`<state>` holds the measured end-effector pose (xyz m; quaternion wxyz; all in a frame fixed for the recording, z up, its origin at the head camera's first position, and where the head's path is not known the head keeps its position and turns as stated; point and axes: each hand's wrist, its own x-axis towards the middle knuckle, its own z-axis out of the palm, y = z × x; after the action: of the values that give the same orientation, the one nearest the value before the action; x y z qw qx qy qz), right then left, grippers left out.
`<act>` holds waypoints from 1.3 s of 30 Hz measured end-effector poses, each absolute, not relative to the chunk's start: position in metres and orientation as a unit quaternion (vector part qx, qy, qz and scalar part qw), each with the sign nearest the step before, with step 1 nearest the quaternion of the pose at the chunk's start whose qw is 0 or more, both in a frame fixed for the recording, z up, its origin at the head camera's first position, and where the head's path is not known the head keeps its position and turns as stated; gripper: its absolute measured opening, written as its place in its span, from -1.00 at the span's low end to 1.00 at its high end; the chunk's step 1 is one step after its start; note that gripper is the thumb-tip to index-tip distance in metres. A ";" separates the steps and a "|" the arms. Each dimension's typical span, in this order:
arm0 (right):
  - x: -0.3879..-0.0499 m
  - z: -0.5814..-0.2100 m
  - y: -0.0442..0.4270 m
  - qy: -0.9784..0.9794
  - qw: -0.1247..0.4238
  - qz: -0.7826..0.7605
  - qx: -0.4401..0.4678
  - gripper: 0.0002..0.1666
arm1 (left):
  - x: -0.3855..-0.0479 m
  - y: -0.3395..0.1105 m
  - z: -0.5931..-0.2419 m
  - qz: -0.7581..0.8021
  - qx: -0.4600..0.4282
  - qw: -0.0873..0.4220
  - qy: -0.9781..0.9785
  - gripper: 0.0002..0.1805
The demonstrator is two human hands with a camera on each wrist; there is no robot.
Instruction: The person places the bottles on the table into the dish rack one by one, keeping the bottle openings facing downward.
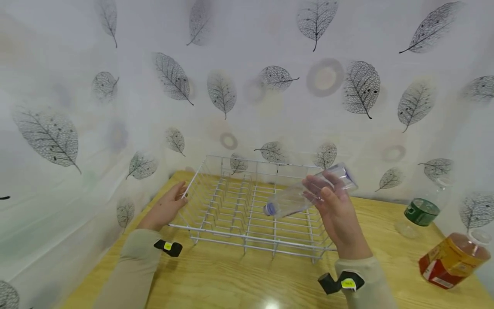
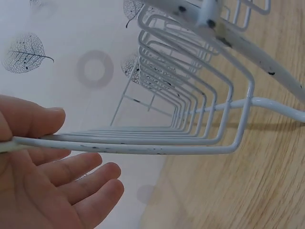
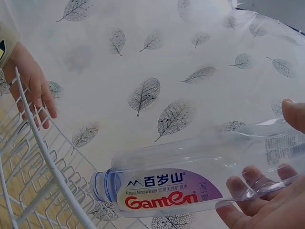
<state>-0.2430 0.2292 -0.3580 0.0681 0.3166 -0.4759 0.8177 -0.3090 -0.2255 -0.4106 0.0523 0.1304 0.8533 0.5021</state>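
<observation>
Head view: right hand and bottle cover the far right corner of the rack; sleeves run off the bottom edge; print on the green-labelled bottle and red-yellow bottle too small to read. Left wrist: left hand cut by left edge, rack by top and right. Right wrist: bottle's base and part of right hand outside right edge; bottle's fine print illegible.
</observation>
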 end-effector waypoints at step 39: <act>-0.345 -0.315 0.194 -0.775 0.042 0.627 0.069 -0.10 | -0.312 -0.223 -0.412 0.587 0.147 0.109 0.788 -0.24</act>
<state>-0.3447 0.1943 -0.3155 0.0416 0.0686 -0.7751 0.6268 -0.3125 -0.2231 -0.4122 0.1091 0.1468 0.7884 0.5873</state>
